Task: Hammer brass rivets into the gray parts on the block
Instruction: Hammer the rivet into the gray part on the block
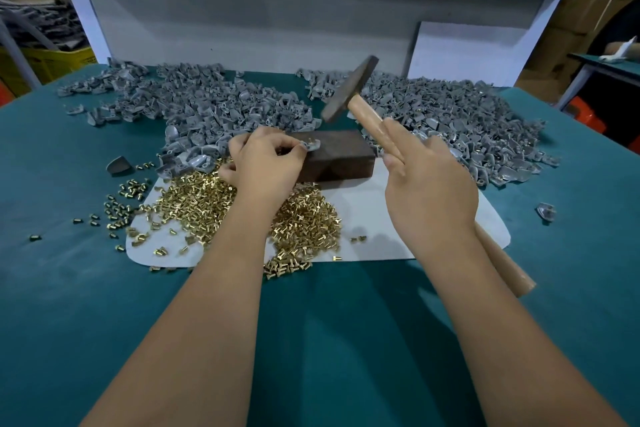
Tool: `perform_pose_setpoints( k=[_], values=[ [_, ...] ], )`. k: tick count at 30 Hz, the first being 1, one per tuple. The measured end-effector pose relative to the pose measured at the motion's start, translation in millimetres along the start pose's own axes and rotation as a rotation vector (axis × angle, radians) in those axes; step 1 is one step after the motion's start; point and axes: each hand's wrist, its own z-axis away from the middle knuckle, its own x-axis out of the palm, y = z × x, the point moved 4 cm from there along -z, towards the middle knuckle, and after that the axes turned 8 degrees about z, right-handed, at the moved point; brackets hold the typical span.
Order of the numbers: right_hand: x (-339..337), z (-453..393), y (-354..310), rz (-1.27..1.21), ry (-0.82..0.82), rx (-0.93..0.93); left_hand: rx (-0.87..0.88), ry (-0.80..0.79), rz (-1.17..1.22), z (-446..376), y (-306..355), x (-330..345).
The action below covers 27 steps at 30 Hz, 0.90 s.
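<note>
steadying a gray part (312,145) with a brass rivet (310,140) standing in it on the block (337,156), our left hand (266,163) pinches it at the block's ten o'clock corner, fingers (294,146) curled close around its edge. our right hand (427,180) wraps the hammer (349,90) handle, its head poised above the block toward one o'clock. we judge the strike is the step in hand: the next move calls for a short, square blow onto the rivet, landing clear of our fingertips, with loose rivets (214,204) at seven o'clock on the desk (52,288).
</note>
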Motion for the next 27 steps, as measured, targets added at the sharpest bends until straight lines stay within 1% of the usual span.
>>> perform_pose_setpoints(
  k=[5,8,14,22,23,25,27],
  values=[
    [10,-1,8,-0.004,-0.109,0.038,-0.021,-0.014,0.132,2,2,-5],
    [14,-3,7,-0.004,-0.137,0.036,-0.022,-0.035,0.196,2,4,-7],
    [20,-9,6,-0.052,-0.149,0.031,-0.035,-0.045,0.215,5,5,-7],
    [28,-31,-5,0.001,-0.238,-0.005,-0.016,-0.045,0.268,6,7,-9],
    [27,-33,-8,0.025,-0.216,-0.026,-0.008,-0.042,0.26,6,8,-9],
    [19,-36,-17,0.032,-0.087,-0.09,0.027,-0.023,0.224,7,10,-9],
    [10,-37,-28,-0.112,0.016,-0.102,0.1,-0.013,0.211,10,15,-11]
  ],
)
